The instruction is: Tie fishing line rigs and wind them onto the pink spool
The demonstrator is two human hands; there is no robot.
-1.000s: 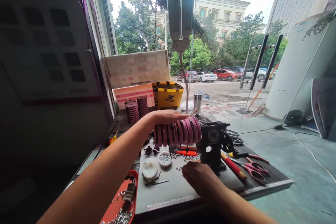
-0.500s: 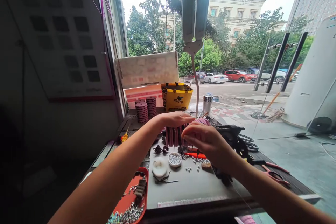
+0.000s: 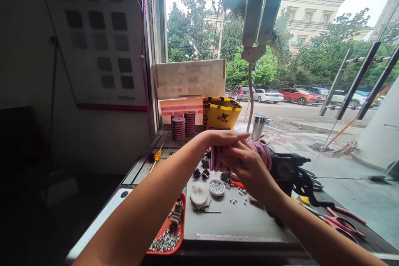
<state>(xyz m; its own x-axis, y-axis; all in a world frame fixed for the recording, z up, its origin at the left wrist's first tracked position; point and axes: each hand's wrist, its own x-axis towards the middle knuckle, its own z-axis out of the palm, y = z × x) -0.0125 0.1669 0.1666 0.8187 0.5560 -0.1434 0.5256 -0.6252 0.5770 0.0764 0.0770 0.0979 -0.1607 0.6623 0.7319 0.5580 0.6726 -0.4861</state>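
Got right hand (image 3: 245,158) up from the white beads (image 3: 234,201) to the pink spools (image 3: 265,156) over the desk (image 3: 374,240), half curled, can't tell if pinching anything. Keeping left hand (image 3: 226,137) flattened open on top.

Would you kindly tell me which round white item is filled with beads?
The white bowl on the right; pale beads fill it, unlike the white disc beside it.

Left hand (image 3: 226,137) atop the disc row (image 3: 264,156), right hand (image 3: 245,161) before it.
A stand (image 3: 285,170) adjoins the row's right end, scissors (image 3: 338,223) farther right. On the board (image 3: 237,222) in front sits a bowl (image 3: 217,195) of beads (image 3: 217,187), a dish (image 3: 198,200) to its left; a tray (image 3: 183,222) lies left of both. Behind, left to right: disc stacks (image 3: 178,129), bag (image 3: 221,116), canister (image 3: 258,125).
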